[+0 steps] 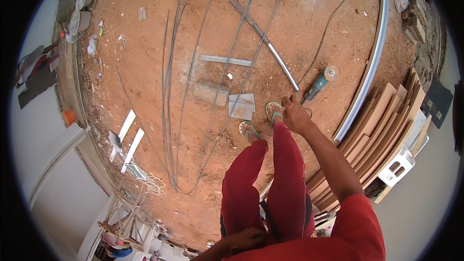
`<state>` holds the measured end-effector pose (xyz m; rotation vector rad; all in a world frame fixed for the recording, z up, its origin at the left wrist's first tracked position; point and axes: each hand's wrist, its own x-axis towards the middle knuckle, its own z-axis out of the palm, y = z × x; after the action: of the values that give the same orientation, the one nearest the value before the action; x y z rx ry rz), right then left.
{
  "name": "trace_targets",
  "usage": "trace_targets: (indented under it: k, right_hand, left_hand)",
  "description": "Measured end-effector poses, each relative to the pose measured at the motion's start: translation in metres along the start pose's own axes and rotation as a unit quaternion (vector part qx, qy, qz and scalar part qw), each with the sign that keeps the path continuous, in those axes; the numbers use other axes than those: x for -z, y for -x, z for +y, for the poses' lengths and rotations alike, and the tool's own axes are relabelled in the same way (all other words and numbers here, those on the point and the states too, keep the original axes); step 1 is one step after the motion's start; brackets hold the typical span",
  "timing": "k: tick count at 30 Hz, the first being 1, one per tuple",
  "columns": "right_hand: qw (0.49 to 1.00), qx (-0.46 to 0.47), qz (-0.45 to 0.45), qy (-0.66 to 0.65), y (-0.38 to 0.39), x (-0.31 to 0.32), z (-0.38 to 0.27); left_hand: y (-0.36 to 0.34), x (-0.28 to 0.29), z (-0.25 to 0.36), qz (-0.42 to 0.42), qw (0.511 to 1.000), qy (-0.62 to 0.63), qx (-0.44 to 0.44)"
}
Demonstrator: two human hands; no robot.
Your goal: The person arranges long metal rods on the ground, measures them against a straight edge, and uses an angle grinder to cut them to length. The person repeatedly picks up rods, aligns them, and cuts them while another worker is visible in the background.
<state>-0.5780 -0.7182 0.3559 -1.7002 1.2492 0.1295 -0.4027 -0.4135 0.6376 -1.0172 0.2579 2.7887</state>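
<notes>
Right hand (296,115) reaches forward, fingers loosely spread, holding nothing, above the angle grinder (319,84) lying on the red dirt floor (145,67) just past the sandalled feet. Left hand (249,238) rests at the hip; finger state cannot be told. Long steel rods (217,82) lie left.

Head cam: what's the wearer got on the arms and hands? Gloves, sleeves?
No gloves: the right hand and left hand are both bare. Both forearms are bare too. A short red sleeve covers the right upper arm, matching the red shirt. No watch, rings or bands show.
</notes>
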Motion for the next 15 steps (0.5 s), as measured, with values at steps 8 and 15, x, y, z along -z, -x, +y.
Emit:
trace_targets:
  k: [8, 15]
  right_hand:
    - [0.993, 0.078, -0.084, -0.008, -0.143, -0.159, 0.048]
    - [0.976, 0.115, -0.052, -0.176, -0.181, -0.215, 0.071]
  left_hand:
    - [-0.092, 0.439, 0.171, 0.596, 0.744, -0.214, -0.211]
    - [-0.141, 0.637, 0.197, 0.650, 0.688, -0.207, -0.247]
